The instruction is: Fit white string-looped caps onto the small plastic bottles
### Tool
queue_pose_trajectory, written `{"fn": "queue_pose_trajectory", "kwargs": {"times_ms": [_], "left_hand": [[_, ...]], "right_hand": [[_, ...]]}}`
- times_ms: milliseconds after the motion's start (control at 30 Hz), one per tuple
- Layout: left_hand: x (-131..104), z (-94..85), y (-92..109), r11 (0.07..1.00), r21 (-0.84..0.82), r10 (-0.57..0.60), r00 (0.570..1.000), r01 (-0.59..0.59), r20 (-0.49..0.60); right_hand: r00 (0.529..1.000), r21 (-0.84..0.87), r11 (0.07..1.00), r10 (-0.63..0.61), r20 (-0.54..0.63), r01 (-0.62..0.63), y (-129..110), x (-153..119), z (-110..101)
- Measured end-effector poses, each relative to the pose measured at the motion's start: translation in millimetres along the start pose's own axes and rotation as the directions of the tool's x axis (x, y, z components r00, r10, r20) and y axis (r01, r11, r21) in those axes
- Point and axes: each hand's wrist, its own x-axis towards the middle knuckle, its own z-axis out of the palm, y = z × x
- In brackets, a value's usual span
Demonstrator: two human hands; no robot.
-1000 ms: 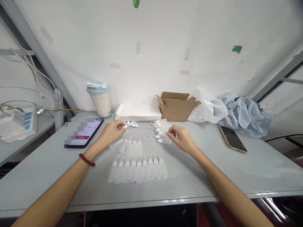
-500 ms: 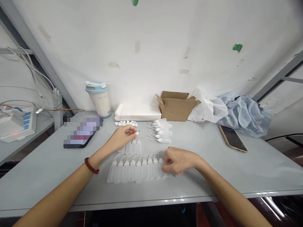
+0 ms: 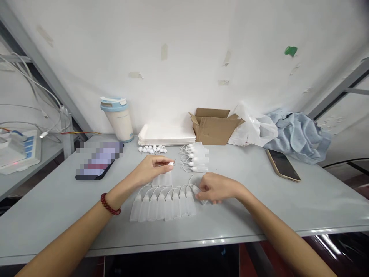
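My left hand (image 3: 154, 168) pinches a small white cap (image 3: 171, 164) with a thin dark needle tip sticking out to the right. Below it lie a few translucent squeeze bottles (image 3: 161, 180), partly hidden by that hand. My right hand (image 3: 216, 187) is closed on a translucent squeeze bottle (image 3: 197, 190) at the right end of the front row; its white tether loops up from the neck. The row of several flat-lying bottles (image 3: 161, 207) has open necks with curved tethers. Farther back lie several capped bottles (image 3: 199, 159) and a cluster of loose white caps (image 3: 152, 149).
Along the wall stand a tilted cup (image 3: 118, 121), a stack of white trays (image 3: 167, 135), an open cardboard box (image 3: 215, 130), a plastic bag (image 3: 250, 129) and a blue cloth (image 3: 300, 134). Phones lie at left (image 3: 100, 159) and right (image 3: 283, 165).
My right hand has drawn the end bottle slightly up and away from the row, tilting it. My left hand, with the cap, has shifted a little to the right.
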Motion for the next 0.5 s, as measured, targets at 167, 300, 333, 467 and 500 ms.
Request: {"fn": "queue_pose_trajectory", "kwargs": {"times_ms": [167, 300, 333, 467, 500], "left_hand": [[-3, 4.8, 4, 0.996, -0.093, 0.024, 0.998, -0.019, 0.061], [-8, 10.7, 10, 0.978, -0.205, 0.052, 0.994, -0.032, 0.093], [-9, 12.4, 12, 0.974, -0.223, 0.056, 0.993, -0.031, 0.106], [-13, 19.7, 16, 0.986, -0.163, 0.045, 0.988, -0.021, 0.145], [-13, 21.6, 15, 0.991, -0.133, 0.041, 0.989, -0.021, 0.145]], "right_hand": [[0.964, 0.033, 0.986, -0.153, -0.215, 0.164, -3, 1, 0], [0.891, -0.041, 0.980, -0.195, -0.410, 0.196, -7, 2, 3], [0.876, -0.069, 0.979, -0.202, -0.438, 0.192, -8, 3, 4], [0.840, -0.189, 0.958, -0.279, -0.464, 0.214, -8, 7, 11], [0.836, -0.217, 0.951, -0.299, -0.460, 0.221, -8, 8, 13]]}}
